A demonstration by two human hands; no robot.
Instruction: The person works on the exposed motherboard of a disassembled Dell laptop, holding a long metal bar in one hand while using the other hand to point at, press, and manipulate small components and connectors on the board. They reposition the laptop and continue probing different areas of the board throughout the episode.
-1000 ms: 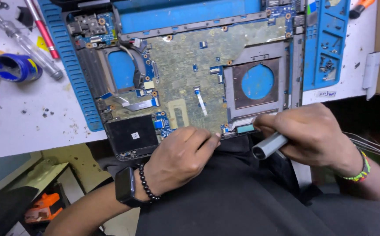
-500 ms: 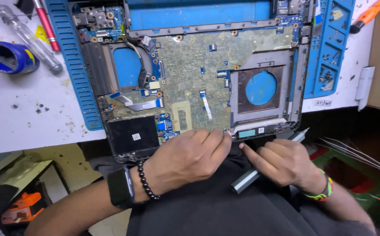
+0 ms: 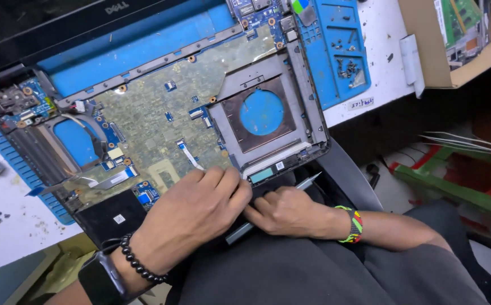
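Nearest the camera, the left hand lay knuckles up with fingers curled narrow, their tips pressed on the near edge of the opened laptop, while the right hand at its 3 o'clock closed around a grey tool whose tip stuck out toward 1 o'clock. The laptop edge lay directly under and just past both sets of fingertips, at their 12 o'clock. Farther off, a blue mat held loose screws.
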